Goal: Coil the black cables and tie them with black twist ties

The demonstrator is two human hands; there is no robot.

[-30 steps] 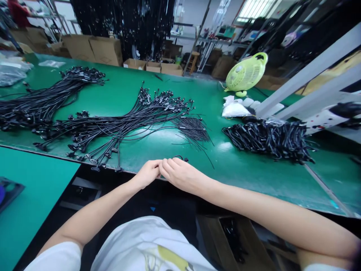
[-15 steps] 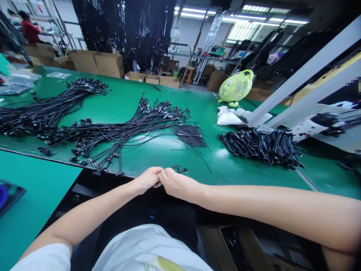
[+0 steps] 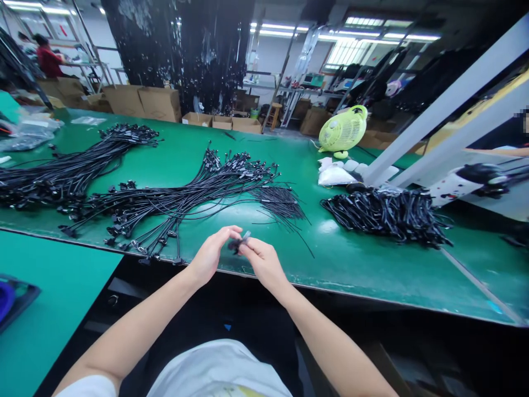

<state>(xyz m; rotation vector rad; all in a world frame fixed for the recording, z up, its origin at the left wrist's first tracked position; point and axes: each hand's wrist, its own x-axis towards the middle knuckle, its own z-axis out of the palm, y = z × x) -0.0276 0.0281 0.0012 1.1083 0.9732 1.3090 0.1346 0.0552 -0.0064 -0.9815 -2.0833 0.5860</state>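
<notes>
Connector (image 3: 237,243) between left hand (image 3: 210,256), right hand (image 3: 264,264)

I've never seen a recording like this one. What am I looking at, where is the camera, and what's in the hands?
This is one view from a camera worn on a person's head, looking forward and down, so the bare arms at the bottom are the wearer's own. The left hand and right hand meet above a green workbench, their fingers holding a small black cable piece, too small to identify exactly. Loose bundles of black cables lie on the bench, with a tangled heap of black cables to the right.
</notes>
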